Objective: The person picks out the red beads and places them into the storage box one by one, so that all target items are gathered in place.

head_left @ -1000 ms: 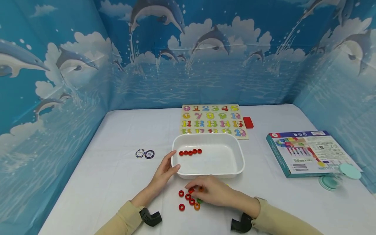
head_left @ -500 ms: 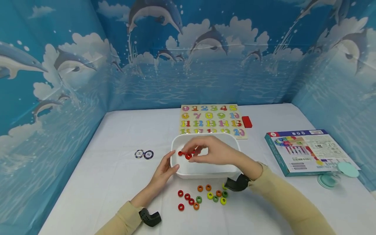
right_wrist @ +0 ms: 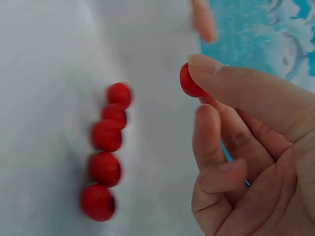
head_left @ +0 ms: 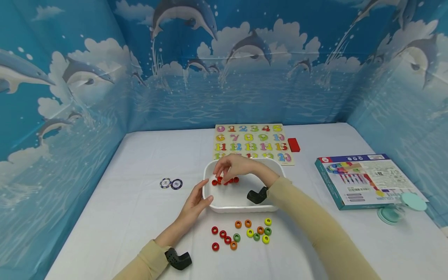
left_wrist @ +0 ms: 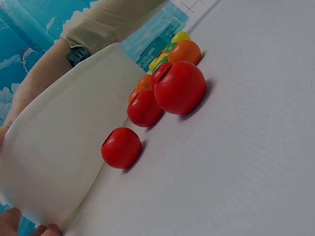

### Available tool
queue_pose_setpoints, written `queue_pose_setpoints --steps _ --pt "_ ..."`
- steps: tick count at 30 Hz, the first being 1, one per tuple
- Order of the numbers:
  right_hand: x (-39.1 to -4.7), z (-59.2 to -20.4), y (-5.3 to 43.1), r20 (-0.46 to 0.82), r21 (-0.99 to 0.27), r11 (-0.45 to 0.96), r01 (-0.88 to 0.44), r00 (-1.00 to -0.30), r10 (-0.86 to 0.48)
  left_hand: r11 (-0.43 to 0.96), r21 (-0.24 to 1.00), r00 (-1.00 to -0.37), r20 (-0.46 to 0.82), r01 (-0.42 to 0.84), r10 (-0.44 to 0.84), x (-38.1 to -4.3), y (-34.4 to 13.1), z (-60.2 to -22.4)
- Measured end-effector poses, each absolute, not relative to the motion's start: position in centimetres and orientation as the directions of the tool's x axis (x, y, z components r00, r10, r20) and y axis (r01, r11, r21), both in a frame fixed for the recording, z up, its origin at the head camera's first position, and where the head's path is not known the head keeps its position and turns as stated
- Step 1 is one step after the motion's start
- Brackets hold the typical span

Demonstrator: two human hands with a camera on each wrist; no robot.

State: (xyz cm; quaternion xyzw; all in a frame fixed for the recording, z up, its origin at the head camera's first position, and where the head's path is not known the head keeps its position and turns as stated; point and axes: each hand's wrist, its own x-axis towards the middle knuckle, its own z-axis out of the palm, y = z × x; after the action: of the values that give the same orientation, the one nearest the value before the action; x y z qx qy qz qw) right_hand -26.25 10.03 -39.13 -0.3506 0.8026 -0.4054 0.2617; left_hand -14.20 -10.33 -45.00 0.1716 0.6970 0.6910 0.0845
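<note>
Right hand (head_left: 236, 165) has pushed deeper into the tray and toward its far side since the previous head frame; left hand (head_left: 193, 200) same spot as before. From my feed, right hand is grasping one red bead (right_wrist: 191, 81), pinched between thumb and fingertips, seen clearly in the right wrist view. That bead is inside the white tray (head_left: 231, 199), just beside the red bead row (right_wrist: 106, 168), five beads in a slightly crooked line, each close to or touching the next. Can't tell whether the held bead touches the tray floor. Left hand isn't clenched: thumb and fingers spread, resting against the tray's left end.

On the tablecloth (head_left: 140, 233), near side of the tray, I count fourteen loose beads (head_left: 250, 233): four red, mostly left, then four orange, three green, three yellow. Two poker chips (head_left: 176, 184) sit side by side left of the tray. Number board (head_left: 248, 137) lies behind the tray, partly covered by it, red block (head_left: 293, 145) just beside its right edge. Boxed set (head_left: 367, 179) well off to the right, teal-lidded container (head_left: 389, 216) by its near corner. Dolphin curtain (head_left: 245, 97) all round.
</note>
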Motion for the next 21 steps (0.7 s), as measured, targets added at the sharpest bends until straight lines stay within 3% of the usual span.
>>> queue_pose_setpoints --steps 5,13,21 --pt "-26.8 -41.0 9.4 -0.211 -0.808 0.49 -0.327 -0.616 -0.759 -0.019 0.992 -0.926 0.122 0.123 0.356 -14.2 -10.4 -45.0" --pt "-26.7 -42.3 9.1 -0.22 -0.747 0.534 -0.395 -0.612 -0.76 -0.027 0.991 -0.921 0.133 0.133 0.366 -14.3 -10.4 -44.9" --pt "-26.8 -41.1 9.4 -0.2 -0.783 0.508 -0.359 -0.627 -0.753 -0.009 0.994 -0.93 0.107 0.111 0.352 -14.2 -10.4 -44.9"
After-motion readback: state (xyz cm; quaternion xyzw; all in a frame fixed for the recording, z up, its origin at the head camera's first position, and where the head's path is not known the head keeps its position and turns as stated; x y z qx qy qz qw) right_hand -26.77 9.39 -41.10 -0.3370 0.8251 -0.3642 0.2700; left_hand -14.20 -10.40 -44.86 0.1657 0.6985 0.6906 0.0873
